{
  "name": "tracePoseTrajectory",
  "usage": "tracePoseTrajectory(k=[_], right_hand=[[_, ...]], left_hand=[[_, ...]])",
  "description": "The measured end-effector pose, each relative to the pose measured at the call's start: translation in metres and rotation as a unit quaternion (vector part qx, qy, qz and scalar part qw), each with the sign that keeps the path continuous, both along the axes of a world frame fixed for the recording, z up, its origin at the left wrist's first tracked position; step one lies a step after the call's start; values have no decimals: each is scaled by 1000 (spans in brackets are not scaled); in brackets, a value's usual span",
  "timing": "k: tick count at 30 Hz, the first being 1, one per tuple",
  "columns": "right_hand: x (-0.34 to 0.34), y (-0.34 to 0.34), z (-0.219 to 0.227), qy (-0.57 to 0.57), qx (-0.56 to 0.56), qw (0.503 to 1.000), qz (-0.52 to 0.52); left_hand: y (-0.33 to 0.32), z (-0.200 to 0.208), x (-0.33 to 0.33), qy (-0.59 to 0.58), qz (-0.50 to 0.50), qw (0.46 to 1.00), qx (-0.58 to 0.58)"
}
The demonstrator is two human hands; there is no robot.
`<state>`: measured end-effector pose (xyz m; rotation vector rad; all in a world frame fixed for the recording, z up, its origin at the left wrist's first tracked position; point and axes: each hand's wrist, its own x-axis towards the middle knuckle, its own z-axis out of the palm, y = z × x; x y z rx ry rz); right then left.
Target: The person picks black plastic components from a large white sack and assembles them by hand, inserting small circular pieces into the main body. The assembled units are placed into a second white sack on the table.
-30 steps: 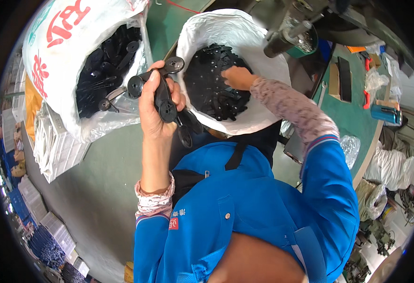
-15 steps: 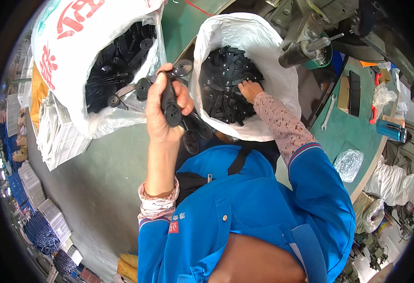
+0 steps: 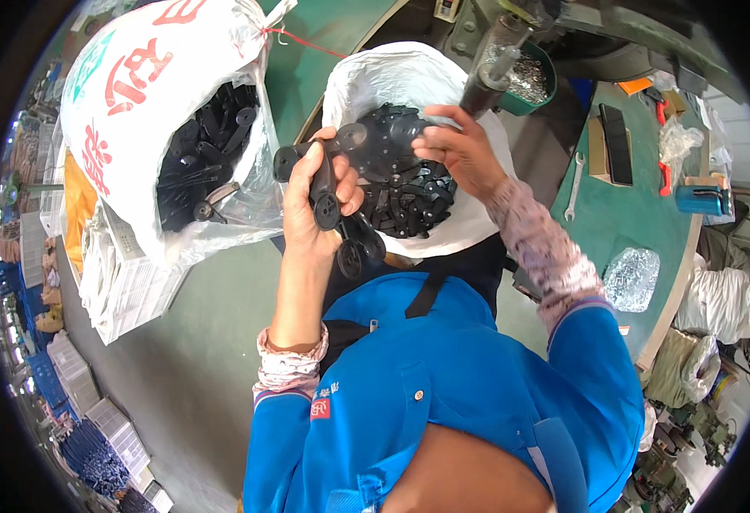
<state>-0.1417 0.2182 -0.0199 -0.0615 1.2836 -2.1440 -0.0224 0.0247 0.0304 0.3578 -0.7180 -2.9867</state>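
Note:
My left hand (image 3: pixel 313 192) is closed around several black plastic parts (image 3: pixel 324 184) with round disc-shaped ends, which stick out between and below its fingers. My right hand (image 3: pixel 465 152) is raised over the white woven bag (image 3: pixel 488 205), its fingertips bent together towards the left hand. A dark blurred shape sits at those fingertips; what it is cannot be made out. In that bag lies a heap of small flat black pieces (image 3: pixel 413 201). Farther left, a larger white bag with red markings (image 3: pixel 127 94) lies open, showing longer black parts (image 3: pixel 212 141) with round ends.
A machine with a metal shaft (image 3: pixel 490 77) and a green tub of metal shavings (image 3: pixel 529 81) stands at the back right. On the green table are a wrench (image 3: pixel 574 186), a phone-like black slab (image 3: pixel 615 145) and crumpled clear plastic (image 3: pixel 632 280). Stacked paper (image 3: pixel 123 286) lies left.
My right hand has come up out of the heap in the middle bag towards the left hand. The left hand keeps its black parts. The view has shifted slightly.

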Motion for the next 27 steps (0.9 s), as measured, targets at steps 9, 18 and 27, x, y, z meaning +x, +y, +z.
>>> tracePoseTrajectory(k=[9, 18, 27], right_hand=[[77, 26, 36, 246, 21, 969, 3], [53, 35, 84, 636, 203, 743, -45], [14, 60, 119, 329, 169, 925, -93]], left_hand=[[39, 0, -18, 22, -122, 988, 90], [47, 6, -18, 48, -252, 904, 343], [46, 8, -24, 39, -191, 978, 72]])
